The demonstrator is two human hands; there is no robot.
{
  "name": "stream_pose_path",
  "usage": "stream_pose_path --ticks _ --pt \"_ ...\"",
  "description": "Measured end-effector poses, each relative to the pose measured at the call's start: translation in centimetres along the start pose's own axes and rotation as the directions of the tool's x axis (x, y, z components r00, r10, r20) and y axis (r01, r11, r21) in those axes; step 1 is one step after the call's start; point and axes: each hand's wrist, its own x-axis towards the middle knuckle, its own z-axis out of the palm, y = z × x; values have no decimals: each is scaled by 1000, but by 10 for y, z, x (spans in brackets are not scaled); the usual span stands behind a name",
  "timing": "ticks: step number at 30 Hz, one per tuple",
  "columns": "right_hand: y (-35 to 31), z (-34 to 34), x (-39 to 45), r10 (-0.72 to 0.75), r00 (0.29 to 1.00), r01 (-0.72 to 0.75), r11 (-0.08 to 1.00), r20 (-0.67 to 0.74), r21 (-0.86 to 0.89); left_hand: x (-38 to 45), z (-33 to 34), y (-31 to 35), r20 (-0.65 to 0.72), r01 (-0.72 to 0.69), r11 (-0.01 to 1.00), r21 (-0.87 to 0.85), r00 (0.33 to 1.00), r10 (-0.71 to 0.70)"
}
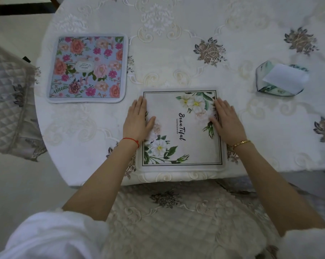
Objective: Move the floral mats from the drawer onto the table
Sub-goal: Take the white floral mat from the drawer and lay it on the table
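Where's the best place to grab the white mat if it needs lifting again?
Probably the near edge of the white mat, from the person's side: it lies flat, but that edge reaches the table rim, so fingers could slip under it. Left hand and right hand rest flat on its sides.

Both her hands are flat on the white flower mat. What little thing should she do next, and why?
Probably lift both hands away. The white mat already lies flat on the table near its front edge, with the left hand and right hand resting open on its side edges. The blue floral mat is already down too, so this one looks placed.
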Motion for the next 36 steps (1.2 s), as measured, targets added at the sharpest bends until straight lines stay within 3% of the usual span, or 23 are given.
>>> stream_pose_path --ticks 2,5,9,14,24,30,36 --pt "-3 -1 -9 12 1000 -12 1000 -10 -10 -8 -2 4 0 -8 1000 1 1000 8" --pt "-22 4 -29 -60 998 60 998 3 -12 -36 4 17 -11 -136 991 5 991 137" --pt "-54 25 -53 -129 991 130 991 40 -17 -74 24 36 60 -227 973 -45 972 229" --pt "-56 34 -66 -98 993 100 995 62 -30 -90 36 34 91 -177 983 55 981 172" --pt "-5 11 -103 9 999 -5 998 51 -70 -122 23 9 7 58 997 57 998 -59" --pt "-49 27 -122 -147 979 158 985 144 -67 -147 31 38 42 -72 995 67 997 69" --pt "-47 36 -132 -99 981 113 991 169 -74 -155 38 34 80 -26 998 52 997 22"
